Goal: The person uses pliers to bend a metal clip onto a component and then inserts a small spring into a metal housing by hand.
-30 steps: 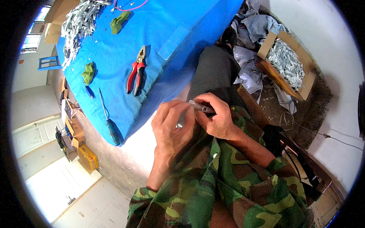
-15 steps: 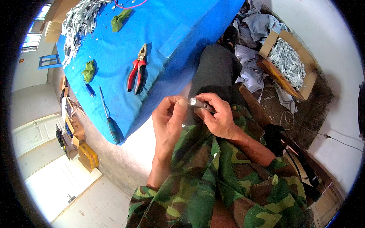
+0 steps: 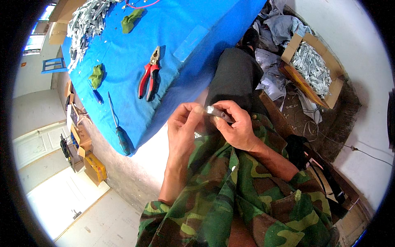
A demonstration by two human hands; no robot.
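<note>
Over my lap, my right hand (image 3: 240,131) is closed around a small silvery metal part (image 3: 218,112) with a bright squared end. Beside that end is my left hand (image 3: 183,122), its thumb and forefinger pinched together; what lies between them, if anything, is too small to make out. On the blue cloth ahead of my hands rest red-and-black pliers (image 3: 149,78), jaws pointing away. A screwdriver (image 3: 122,140) with a dark teal handle lies near the cloth's left corner.
The blue-covered table (image 3: 177,24) bears a pile of silvery metal strips (image 3: 86,31) and two green rags, one a crumpled rag (image 3: 131,20). At right stands a cardboard box (image 3: 335,94) of similar strips. A thin cable (image 3: 372,156) runs beside the wall.
My left hand has shifted slightly to the right. My right hand keeps its hold on the metal part, and the tools on the cloth lie as before.
</note>
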